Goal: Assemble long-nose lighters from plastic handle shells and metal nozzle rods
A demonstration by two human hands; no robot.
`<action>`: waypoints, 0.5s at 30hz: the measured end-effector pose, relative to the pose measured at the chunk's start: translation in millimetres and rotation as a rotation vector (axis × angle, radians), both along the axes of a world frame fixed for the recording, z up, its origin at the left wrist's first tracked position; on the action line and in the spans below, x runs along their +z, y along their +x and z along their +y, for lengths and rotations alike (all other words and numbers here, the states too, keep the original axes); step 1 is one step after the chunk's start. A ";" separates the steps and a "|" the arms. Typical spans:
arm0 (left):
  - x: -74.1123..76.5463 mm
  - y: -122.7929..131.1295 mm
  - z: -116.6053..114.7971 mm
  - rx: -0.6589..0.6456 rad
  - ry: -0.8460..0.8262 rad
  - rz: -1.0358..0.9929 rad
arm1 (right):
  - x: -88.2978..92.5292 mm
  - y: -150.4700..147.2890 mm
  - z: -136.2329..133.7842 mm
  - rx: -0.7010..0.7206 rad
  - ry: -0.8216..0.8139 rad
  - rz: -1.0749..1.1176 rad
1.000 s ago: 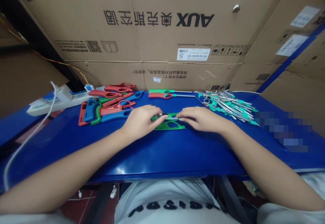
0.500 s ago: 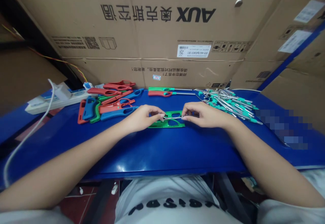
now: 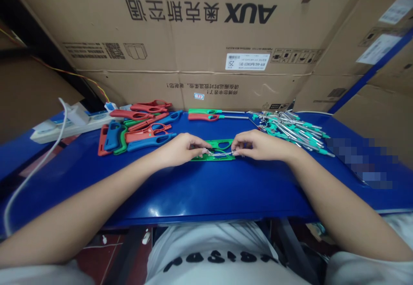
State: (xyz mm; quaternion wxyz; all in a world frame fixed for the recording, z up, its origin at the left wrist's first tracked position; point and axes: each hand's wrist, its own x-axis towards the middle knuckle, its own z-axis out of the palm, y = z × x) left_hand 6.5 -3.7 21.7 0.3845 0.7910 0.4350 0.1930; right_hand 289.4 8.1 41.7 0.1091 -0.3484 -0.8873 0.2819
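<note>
A green plastic handle shell (image 3: 215, 156) lies flat on the blue table (image 3: 200, 190) between my hands. My left hand (image 3: 180, 148) pinches its left end, fingers closed on a thin wire (image 3: 219, 153). My right hand (image 3: 258, 145) pinches the other end of the same wire at the shell's right end. The wire runs across the shell between my fingertips.
A pile of red, blue and green handle shells (image 3: 137, 130) lies at the left. Two finished lighters (image 3: 213, 114) lie at the back. A heap of metal tubes with green ends (image 3: 290, 130) sits at the right. A white power strip (image 3: 64, 123) lies far left; cardboard boxes (image 3: 206, 39) stand behind.
Both hands have drawn slightly apart along the green shell, and a thin wire now shows stretched between the fingertips. The shell has stayed in place.
</note>
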 end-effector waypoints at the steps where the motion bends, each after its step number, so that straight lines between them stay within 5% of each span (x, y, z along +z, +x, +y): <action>1: -0.6 -0.4 0.3 -0.007 0.003 -0.008 | 0.4 0.0 -0.3 -0.010 -0.012 0.004; 15: 5.5 1.2 -7.0 -0.092 0.455 0.174 | -1.0 -0.8 -0.2 0.089 0.058 -0.068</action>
